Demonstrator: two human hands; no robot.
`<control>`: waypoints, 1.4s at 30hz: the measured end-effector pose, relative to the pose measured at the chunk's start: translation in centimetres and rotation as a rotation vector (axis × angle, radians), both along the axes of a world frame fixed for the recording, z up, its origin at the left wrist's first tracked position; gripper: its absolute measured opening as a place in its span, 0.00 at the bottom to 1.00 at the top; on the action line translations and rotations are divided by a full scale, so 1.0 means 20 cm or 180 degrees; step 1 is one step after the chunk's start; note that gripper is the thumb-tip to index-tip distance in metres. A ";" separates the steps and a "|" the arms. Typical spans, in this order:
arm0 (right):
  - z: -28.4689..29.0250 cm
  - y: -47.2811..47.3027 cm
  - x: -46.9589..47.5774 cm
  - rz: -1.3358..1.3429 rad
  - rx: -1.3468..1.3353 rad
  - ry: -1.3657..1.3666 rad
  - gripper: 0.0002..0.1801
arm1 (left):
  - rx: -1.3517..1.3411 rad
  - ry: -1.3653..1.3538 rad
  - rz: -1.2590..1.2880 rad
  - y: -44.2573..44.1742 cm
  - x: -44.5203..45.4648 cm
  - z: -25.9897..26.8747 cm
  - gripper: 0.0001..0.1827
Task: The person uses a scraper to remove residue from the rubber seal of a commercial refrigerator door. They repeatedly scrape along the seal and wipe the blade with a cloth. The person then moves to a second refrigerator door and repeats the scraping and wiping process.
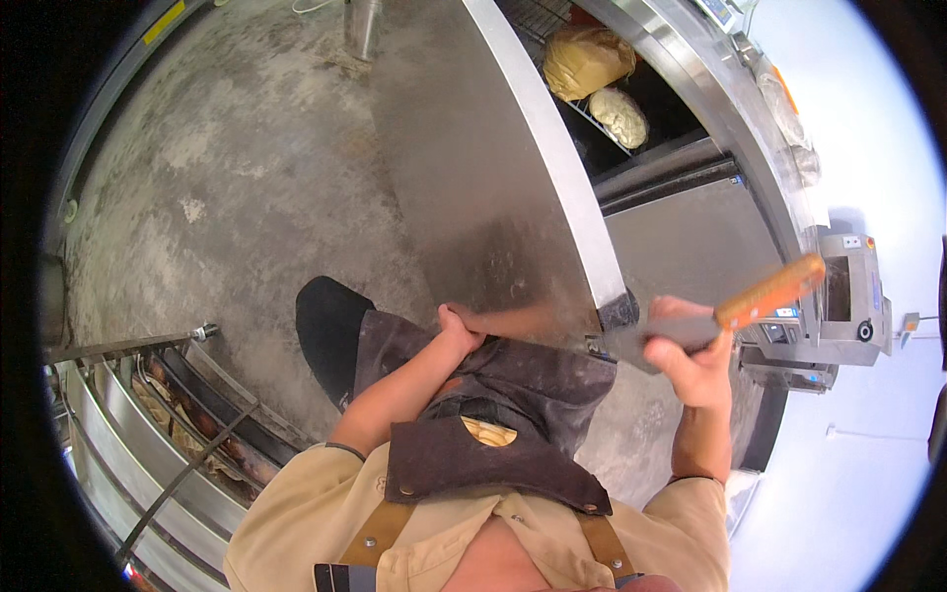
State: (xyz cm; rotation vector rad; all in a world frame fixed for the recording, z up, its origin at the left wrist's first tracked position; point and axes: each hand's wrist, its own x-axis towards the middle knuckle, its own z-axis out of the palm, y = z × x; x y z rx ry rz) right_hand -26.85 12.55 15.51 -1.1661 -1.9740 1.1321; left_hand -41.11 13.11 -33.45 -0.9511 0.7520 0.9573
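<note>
An undercounter refrigerator's stainless steel door (488, 170) stands open before me. My left hand (462, 327) is against or very close to its face, and the fingers are partly hidden. My right hand (688, 362) is raised to the right of the door's corner. It grips the grey metal blade (684, 333) of a tool, probably a knife or spatula, whose riveted orange-brown wooden handle (769, 292) points up and right. Motion blurs the tool slightly. Inside the refrigerator, a yellowish plastic-wrapped bundle (588, 63) and a smaller pale wrapped lump (618, 117) sit on a wire shelf (599, 126).
At lower left stands a metal rack (185, 473) with trays and brown paper. A closed steel door (688, 229) adjoins the open compartment, below a steel counter edge (710, 96). A steel machine with buttons (851, 296) stands at right. Concrete floor (222, 200) lies to the left.
</note>
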 end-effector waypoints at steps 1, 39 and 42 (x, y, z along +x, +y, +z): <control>-0.02 0.01 0.05 0.0195 0.0106 0.0054 0.14 | -0.0042 0.0050 -0.0005 0.00 0.00 0.00 0.39; -0.90 -0.08 -0.16 -0.0121 -0.1566 0.4645 0.26 | 0.1027 0.1603 -0.0995 0.05 -0.60 -0.30 0.36; -0.88 -0.10 -0.19 0.0006 -0.2084 0.4196 0.24 | 0.0984 0.1711 -0.0923 0.01 -0.67 -0.26 0.36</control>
